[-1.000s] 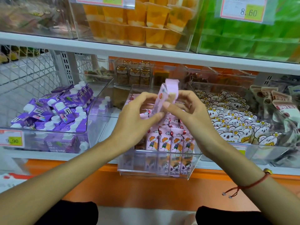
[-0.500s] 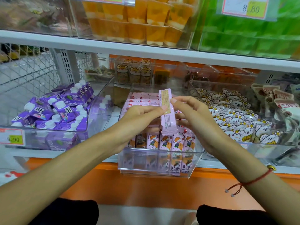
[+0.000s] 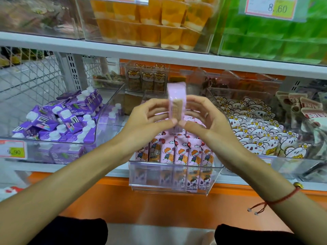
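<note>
A slim pink snack packet (image 3: pixel 177 101) stands upright in the air, its side panel with small print facing me. My left hand (image 3: pixel 146 121) and my right hand (image 3: pixel 207 121) both pinch it between thumb and fingertips, from the left and the right. Directly below sits a clear plastic bin (image 3: pixel 169 175) on the shelf, filled with a row of the same pink packets (image 3: pixel 177 152) standing upright, printed with a cartoon child.
Left of the bin lies a clear tray of purple drink pouches (image 3: pixel 58 119) with white caps. To the right are koala-print packs (image 3: pixel 256 131). Behind stand cat-print snack bags (image 3: pixel 146 78). The upper shelf holds orange jelly cups (image 3: pixel 152 25) and green packs (image 3: pixel 272 36). An orange panel (image 3: pixel 159 204) runs below.
The packet has turned in my fingers from a tilted pose to upright, its printed side now facing me. Both hands have stayed above the bin.
</note>
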The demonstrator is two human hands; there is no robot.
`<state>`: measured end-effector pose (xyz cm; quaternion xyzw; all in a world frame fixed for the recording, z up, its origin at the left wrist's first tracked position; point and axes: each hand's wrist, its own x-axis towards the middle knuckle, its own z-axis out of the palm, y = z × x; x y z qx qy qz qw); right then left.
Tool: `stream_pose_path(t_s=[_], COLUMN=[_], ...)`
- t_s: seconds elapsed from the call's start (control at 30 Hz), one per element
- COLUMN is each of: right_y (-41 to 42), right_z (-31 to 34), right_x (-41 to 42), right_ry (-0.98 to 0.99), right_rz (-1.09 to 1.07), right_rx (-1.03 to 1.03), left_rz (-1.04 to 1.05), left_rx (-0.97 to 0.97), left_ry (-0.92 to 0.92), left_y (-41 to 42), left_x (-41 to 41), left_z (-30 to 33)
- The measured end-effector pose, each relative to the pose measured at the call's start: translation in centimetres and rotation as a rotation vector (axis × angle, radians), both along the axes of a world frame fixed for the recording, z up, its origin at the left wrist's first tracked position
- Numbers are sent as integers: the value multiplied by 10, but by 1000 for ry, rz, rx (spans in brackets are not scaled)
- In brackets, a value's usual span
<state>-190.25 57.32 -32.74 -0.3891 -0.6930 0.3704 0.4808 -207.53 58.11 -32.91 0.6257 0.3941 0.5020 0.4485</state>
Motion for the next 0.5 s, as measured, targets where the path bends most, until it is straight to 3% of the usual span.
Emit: stream_pose_path(t_s=[0.13,0.23,0.5], right_y=[-3,-5,7], right_z=[-3,0,2], right_x=[-8,-12,1], right_ry=[-7,61,324], right_rz=[-64,-114,-170], right_rx=[59,99,-169], left_rz=[108,123,85], left_rx=[-61,-78,71], left_ry=[-171,-158,-108], left_y=[1,-1,-2], left_x=[2,4,-5], left_z=[2,3,10])
